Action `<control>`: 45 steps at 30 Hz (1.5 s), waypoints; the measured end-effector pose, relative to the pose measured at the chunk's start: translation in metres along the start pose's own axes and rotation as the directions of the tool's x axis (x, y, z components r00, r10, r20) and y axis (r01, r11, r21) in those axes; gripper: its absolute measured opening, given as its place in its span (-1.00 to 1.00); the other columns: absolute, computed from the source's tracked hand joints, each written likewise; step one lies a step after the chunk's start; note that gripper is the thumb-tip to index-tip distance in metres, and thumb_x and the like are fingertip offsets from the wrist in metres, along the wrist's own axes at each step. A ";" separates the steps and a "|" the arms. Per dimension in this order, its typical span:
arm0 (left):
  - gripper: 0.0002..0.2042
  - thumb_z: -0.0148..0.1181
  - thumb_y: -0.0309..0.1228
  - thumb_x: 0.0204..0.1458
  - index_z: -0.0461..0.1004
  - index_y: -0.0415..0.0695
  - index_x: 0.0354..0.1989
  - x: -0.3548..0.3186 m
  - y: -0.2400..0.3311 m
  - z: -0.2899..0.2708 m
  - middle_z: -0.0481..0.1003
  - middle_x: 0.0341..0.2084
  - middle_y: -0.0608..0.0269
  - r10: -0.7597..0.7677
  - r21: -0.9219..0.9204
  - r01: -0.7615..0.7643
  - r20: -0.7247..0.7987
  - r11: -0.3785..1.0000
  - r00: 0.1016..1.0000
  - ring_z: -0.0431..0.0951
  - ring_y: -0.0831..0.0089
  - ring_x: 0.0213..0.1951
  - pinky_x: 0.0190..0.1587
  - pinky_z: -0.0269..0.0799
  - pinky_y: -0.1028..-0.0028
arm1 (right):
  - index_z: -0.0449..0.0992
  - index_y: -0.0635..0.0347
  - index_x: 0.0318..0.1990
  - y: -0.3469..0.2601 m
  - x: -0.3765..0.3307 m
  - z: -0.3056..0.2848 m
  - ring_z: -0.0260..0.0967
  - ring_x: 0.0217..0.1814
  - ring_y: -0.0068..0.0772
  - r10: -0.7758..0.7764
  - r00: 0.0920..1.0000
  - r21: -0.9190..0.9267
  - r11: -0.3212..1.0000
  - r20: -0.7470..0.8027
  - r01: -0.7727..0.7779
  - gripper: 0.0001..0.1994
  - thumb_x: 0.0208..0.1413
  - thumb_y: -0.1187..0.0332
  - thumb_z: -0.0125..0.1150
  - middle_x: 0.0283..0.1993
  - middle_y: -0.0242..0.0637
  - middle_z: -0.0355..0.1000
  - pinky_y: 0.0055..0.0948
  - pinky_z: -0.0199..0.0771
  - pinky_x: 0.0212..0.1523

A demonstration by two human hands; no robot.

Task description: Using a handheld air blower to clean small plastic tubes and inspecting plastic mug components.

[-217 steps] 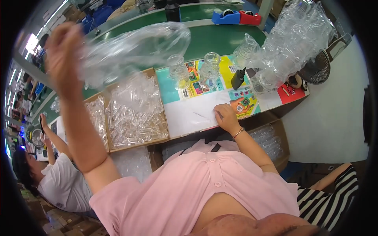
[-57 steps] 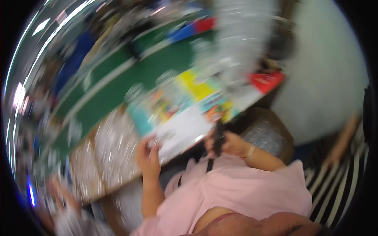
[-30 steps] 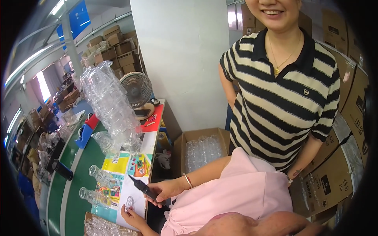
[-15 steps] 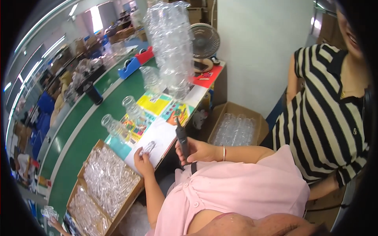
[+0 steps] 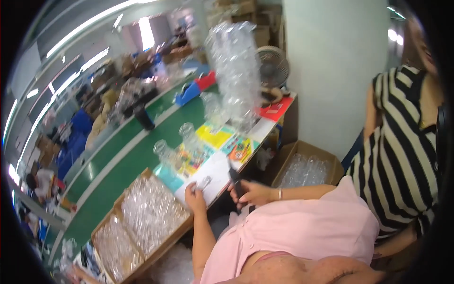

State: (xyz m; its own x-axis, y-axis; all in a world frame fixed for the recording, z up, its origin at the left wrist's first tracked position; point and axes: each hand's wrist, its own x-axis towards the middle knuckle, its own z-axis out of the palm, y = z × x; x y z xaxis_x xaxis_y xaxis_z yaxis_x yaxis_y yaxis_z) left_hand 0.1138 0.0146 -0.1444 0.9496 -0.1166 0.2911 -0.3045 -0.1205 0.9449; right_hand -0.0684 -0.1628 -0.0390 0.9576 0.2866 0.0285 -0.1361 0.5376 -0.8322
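My left hand [image 5: 196, 198] is closed, with its fingertips on a small clear glass-like piece [image 5: 206, 181] over a white sheet [image 5: 213, 174] at the table edge. The piece's exact kind is too small to make out. Just to the right, my right hand [image 5: 253, 194] grips a black walkie-talkie [image 5: 236, 182] with its antenna pointing up. Beyond the sheet, two clear flasks [image 5: 163, 149] [image 5: 188, 133] rest on a colourful printed mat [image 5: 215, 137].
A divided carton [image 5: 151, 203] of clear pieces sits left of my arm. Tall stacked clear wrapped containers [image 5: 234, 75] stand at the back, near tape dispensers [image 5: 188, 93] and a fan [image 5: 273, 66]. Another carton [image 5: 336, 163] lies below the table. A person in stripes [image 5: 399, 151] is at right.
My view has swung, so the whole scene sits further right and lower. Both hands keep hold of the same things over the table edge.
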 end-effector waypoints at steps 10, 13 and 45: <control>-0.69 -0.15 -0.66 -0.14 0.42 -0.26 -0.20 0.007 -0.021 -0.010 0.40 -0.42 0.20 -0.037 -0.233 0.037 0.005 0.972 0.999 0.39 0.53 -0.53 -0.53 0.37 0.62 | 0.16 0.13 0.09 0.006 0.002 0.006 0.20 -0.19 -0.54 -0.113 0.994 0.019 0.993 0.002 0.113 -0.44 -0.12 0.46 0.22 -0.28 -0.41 0.20 -0.45 0.34 -0.22; -0.70 -0.17 -0.65 -0.13 0.43 -0.27 -0.22 0.016 -0.023 -0.002 0.40 -0.41 0.20 -0.034 -0.233 0.041 0.033 0.972 0.999 0.38 0.52 -0.55 -0.53 0.36 0.64 | 0.17 0.12 0.08 0.003 -0.009 0.009 0.19 -0.20 -0.53 -0.156 0.987 0.016 0.988 -0.037 0.157 -0.46 -0.12 0.47 0.20 -0.29 -0.41 0.19 -0.44 0.32 -0.21; -0.71 -0.14 -0.60 -0.03 0.38 -0.24 -0.11 0.004 -0.014 -0.007 0.40 -0.42 0.20 -0.024 -0.211 0.020 -0.016 0.977 1.000 0.43 0.50 -0.46 -0.41 0.40 0.58 | 0.11 0.01 0.14 0.014 -0.017 0.016 0.17 0.07 -0.42 -0.157 0.986 0.094 0.984 0.061 0.151 -0.38 -0.14 0.56 0.16 -0.11 -0.35 0.25 -0.22 0.33 0.04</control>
State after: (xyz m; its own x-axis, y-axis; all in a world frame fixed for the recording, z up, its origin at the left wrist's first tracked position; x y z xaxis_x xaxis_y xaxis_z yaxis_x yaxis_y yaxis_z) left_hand 0.1227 0.0223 -0.1551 0.9578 -0.0977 0.2705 -0.2624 0.0883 0.9609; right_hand -0.0906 -0.1473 -0.0421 0.9497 0.2471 0.1925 -0.0135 0.6464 -0.7629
